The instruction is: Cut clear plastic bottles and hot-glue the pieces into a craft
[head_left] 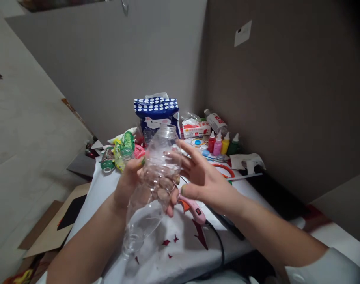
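A clear plastic bottle shape (163, 157) is held tilted over the table, its open threaded neck at the top. A second narrow end reaches down to the lower left, perhaps another clear bottle joined to it. My left hand (132, 177) wraps round its middle, and the fingers show through the plastic. At its right side is my right hand (202, 173), fingers apart and curved, the fingertips partly behind the bottle. Whether they touch it I cannot tell. Below the hands lies a pink hot glue gun (194, 209) with an orange trigger and black cord.
Dark red scraps (166, 242) lie on the white table cover (150, 272). Farther back are several paint bottles (217, 145), a tissue pack (196, 129), a labelled bottle (215, 120), a blue dotted bag (156, 108) and green bottles (108, 159). Cardboard (54, 228) leans at the left.
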The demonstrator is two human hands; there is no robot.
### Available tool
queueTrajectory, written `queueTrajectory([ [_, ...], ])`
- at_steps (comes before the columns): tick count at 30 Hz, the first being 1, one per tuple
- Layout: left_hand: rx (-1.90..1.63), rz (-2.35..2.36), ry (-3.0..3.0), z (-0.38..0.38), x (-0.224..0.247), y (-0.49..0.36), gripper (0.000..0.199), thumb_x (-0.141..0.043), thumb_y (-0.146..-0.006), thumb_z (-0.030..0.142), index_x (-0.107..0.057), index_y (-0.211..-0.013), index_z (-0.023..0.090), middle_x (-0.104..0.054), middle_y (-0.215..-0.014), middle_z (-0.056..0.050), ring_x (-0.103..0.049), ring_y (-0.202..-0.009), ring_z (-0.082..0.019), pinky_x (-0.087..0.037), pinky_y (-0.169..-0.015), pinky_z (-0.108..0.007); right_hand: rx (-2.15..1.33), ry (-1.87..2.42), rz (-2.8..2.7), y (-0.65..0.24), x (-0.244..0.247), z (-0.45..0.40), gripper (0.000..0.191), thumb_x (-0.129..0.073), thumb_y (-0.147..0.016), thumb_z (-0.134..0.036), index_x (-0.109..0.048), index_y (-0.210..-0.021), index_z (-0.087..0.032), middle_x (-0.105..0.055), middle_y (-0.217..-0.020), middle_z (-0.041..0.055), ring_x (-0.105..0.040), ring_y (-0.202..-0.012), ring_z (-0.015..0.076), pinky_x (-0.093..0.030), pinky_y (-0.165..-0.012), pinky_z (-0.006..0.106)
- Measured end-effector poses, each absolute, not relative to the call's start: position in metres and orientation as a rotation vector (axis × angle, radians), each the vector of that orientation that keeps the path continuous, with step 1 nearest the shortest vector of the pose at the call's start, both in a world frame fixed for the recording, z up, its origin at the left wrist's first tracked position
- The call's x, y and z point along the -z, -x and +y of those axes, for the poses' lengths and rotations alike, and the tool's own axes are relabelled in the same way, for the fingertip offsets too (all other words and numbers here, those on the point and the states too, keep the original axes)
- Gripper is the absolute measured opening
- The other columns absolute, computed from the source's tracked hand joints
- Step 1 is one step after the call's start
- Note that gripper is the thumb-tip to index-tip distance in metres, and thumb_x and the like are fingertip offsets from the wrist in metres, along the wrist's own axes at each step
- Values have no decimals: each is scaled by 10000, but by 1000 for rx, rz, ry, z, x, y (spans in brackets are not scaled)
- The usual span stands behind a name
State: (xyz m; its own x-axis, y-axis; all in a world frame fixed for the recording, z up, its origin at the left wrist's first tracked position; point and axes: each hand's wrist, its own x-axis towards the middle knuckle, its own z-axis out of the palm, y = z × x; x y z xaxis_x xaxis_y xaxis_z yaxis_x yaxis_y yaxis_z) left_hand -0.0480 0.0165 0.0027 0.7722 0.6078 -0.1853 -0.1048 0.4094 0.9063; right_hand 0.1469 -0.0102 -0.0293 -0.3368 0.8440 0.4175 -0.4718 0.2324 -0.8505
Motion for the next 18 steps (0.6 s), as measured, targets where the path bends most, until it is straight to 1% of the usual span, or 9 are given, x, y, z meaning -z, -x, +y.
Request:
queueTrajectory([
  [1, -496, 565, -1066, 18, 0, 47, 708, -469, -714, 746, -686, -1002, 138, -718, -786, -131, -690, -640, -282, -529, -628, -403, -1484, 380, -1312, -144, 30, -10, 883, -826, -712, -286, -332, -1441, -348, -491, -1462, 59, -506, -1314, 262, -497, -1025, 451],
  [2, -505, 590, -1083, 20, 2, 46, 706, -455, -739, 738, -687, -1017, 131, -723, -793, -134, -699, -659, -283, -534, -649, -402, -1537, 384, -1285, -141, 30, -11, 906, -831, -703, -284, -312, -1444, -338, -496, -1455, 72, -528, -1294, 274, -512, -1007, 465],
  [4, -507, 650, -1134, 24, 2, 45, 722, -424, -786, 725, -688, -1054, 108, -735, -834, -148, -712, -695, -275, -540, -674, -380, -1565, 428, -1226, -138, 31, -10, 860, -825, -710, -295, -339, -1419, -289, -530, -1413, 101, -565, -1253, 281, -517, -1001, 473],
  [7, -503, 711, -1190, 27, -1, 45, 767, -382, -828, 728, -653, -1175, 99, -746, -952, -167, -727, -737, -266, -553, -691, -356, -1441, 541, -1227, -138, 32, -7, 770, -823, -718, -338, -422, -1368, -241, -569, -1368, 119, -572, -1241, 266, -471, -1053, 462],
  [11, -529, 730, -1216, 26, -1, 44, 728, -418, -848, 710, -543, -1341, 190, -726, -1108, -150, -742, -787, -273, -575, -738, -379, -1191, 748, -1330, -141, 34, -4, 677, -803, -736, -383, -512, -1331, -246, -580, -1362, 95, -555, -1249, 256, -422, -1088, 457],
  [13, -583, 736, -1243, 24, 2, 42, 660, -454, -867, 667, -523, -1357, 230, -698, -1185, -148, -739, -833, -274, -583, -729, -367, -1127, 815, -1375, -140, 36, -4, 667, -796, -741, -383, -523, -1336, -255, -585, -1360, 85, -552, -1247, 253, -417, -1086, 454],
  [15, -638, 750, -1272, 22, 4, 42, 567, -483, -894, 595, -539, -1336, 245, -671, -1241, -146, -728, -889, -269, -587, -715, -342, -1096, 852, -1408, -137, 37, -4, 672, -790, -744, -388, -521, -1346, -258, -576, -1374, 82, -541, -1256, 256, -413, -1083, 453],
  [17, -670, 763, -1281, 22, 3, 42, 509, -525, -888, 554, -581, -1280, 235, -673, -1228, -139, -719, -904, -261, -588, -699, -322, -1059, 858, -1449, -136, 39, -4, 667, -773, -756, -404, -516, -1351, -245, -549, -1404, 89, -510, -1286, 261, -391, -1095, 456],
  [18, -676, 769, -1276, 22, 2, 42, 502, -549, -871, 555, -607, -1239, 219, -689, -1185, -136, -719, -888, -257, -588, -688, -316, -1034, 840, -1472, -137, 39, -4, 653, -747, -780, -418, -504, -1360, -240, -534, -1416, 93, -495, -1298, 259, -384, -1097, 452],
])
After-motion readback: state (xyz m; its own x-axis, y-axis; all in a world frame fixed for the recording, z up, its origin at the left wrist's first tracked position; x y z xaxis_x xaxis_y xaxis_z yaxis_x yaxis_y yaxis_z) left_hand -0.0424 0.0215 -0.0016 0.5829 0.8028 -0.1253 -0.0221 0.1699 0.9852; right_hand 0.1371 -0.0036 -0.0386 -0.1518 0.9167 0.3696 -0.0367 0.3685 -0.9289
